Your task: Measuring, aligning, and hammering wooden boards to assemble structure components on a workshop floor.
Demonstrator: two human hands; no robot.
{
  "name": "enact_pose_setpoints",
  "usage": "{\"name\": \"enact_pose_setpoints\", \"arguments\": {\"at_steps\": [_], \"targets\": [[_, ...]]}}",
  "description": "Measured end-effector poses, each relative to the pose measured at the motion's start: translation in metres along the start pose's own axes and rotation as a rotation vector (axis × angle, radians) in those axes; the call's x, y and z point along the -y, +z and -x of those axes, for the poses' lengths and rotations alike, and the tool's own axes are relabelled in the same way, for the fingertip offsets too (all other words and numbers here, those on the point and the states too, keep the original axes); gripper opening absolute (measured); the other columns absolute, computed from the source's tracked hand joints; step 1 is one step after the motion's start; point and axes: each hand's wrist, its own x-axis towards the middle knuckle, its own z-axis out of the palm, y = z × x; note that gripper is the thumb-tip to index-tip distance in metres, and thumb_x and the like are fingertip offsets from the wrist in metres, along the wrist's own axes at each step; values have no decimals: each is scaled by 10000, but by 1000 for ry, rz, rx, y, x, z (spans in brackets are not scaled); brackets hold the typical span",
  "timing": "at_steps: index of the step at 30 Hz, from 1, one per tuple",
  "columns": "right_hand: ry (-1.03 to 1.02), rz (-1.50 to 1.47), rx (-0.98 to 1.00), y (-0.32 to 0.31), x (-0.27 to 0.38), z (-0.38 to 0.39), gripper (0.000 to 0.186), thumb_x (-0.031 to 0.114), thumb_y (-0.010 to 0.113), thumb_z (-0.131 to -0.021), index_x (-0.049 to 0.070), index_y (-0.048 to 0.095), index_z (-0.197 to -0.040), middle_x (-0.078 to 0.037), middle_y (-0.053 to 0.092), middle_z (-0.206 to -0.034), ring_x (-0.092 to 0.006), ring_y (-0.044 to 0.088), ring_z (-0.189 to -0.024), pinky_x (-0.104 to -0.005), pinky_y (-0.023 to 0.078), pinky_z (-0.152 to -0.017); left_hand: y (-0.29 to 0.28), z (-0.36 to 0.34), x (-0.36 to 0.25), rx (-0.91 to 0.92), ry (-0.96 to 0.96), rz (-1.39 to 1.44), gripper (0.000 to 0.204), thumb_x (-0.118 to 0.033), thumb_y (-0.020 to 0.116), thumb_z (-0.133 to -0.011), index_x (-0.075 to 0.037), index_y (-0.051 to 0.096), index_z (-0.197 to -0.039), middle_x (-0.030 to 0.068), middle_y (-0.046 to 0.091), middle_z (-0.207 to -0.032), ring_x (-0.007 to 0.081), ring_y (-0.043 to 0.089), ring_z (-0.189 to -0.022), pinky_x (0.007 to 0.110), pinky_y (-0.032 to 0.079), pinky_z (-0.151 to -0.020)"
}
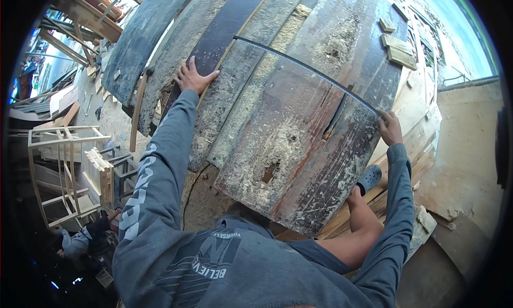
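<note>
My left hand point(196, 78) lies with fingers spread and thumb out on a dark, smooth narrow board point(219, 33), touching nothing else. A long, thin dark strip point(310, 66) crosses the worn boards from near that board's edge towards my right hand point(390, 128). The fingers of my right hand are bent and closed on the strip's end, at the right edge of a wide, battered brown board point(267, 126). That board has a flaky surface, holes and a long split. What lies inside my right fingers is partly hidden.
Small wood blocks point(399, 50) rest at the far right of the boards. At left stand light wooden frames point(67, 147) and an upright stick point(139, 110). Another person point(80, 241) is at the lower left. My shoe point(369, 180) is beside planks on the right.
</note>
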Motion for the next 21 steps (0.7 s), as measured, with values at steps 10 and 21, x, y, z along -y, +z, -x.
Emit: {"name": "enact_pose_setpoints", "arguments": {"at_steps": [10, 21], "targets": [[27, -6, 15, -3, -3, -7, 307, 70, 587, -907, 43, 670, -1201, -165, 622, -1100, -341, 614, -1038, -406, 487, -927, -16, -8, 12, 4, -13, 75, 1181, -810, 728, -614, -233, 293, -1548, 212, 222, -1585, 428, 190, -1475, 645, 133, -1177], [0, 16, 12, 14, 14, -23, 312, 98, 599, -902, 83, 660, -1207, -163, 603, -1098, -360, 578, -1082, -417, 472, -930, -9, -18, 36, -1, 27, -3, 1130, -806, 713, -643, -251, 298, -1536, 193, 253, -1572, 414, 222, -1460, 641, 166, -1164]]}}
